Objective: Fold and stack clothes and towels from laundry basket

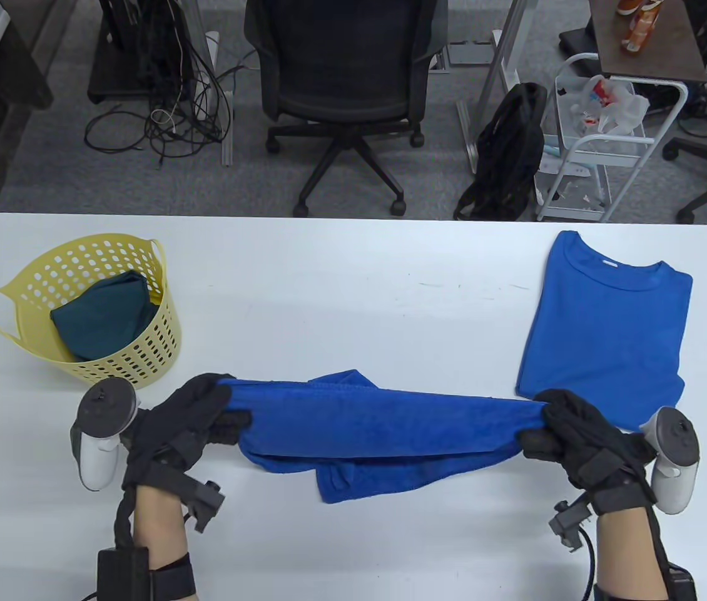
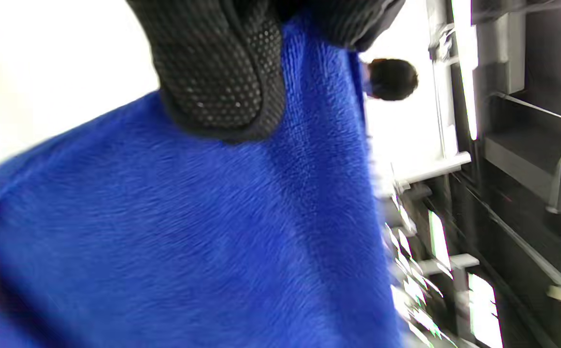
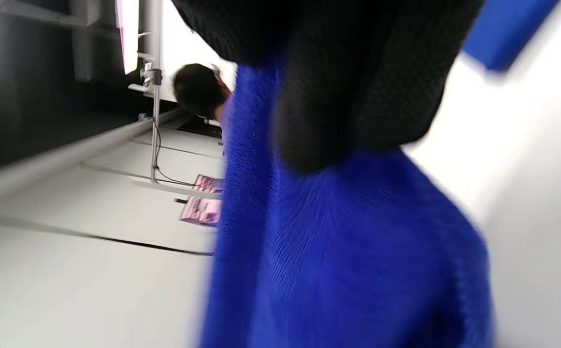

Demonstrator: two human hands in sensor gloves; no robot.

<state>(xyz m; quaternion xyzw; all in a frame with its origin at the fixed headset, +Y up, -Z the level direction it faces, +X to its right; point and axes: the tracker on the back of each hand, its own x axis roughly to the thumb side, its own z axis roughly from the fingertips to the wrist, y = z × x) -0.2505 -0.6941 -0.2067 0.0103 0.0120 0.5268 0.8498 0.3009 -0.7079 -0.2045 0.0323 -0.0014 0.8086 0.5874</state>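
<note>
Two gloved hands hold one blue towel (image 1: 385,426) stretched between them in the lower middle of the table view. The left hand (image 1: 184,426) grips the towel's left end, fingers curled and pressed together over the cloth; in the left wrist view a dotted fingertip (image 2: 222,82) presses flat on the blue pile. The right hand (image 1: 579,438) grips the right end the same way, and the right wrist view, though blurred, shows dark fingers (image 3: 338,106) closed over the towel. The towel's upper edge runs taut from hand to hand, while its lower part sags in loose folds onto the white table (image 1: 353,300).

A folded blue shirt (image 1: 610,332) lies flat at the right of the frame, collar toward the far edge, its near corner just beside the right hand. A yellow basket (image 1: 141,357) stands at the left, near the left hand, with a dark green cloth (image 1: 103,319) inside. An office chair (image 1: 347,75) stands beyond the table at upper centre.
</note>
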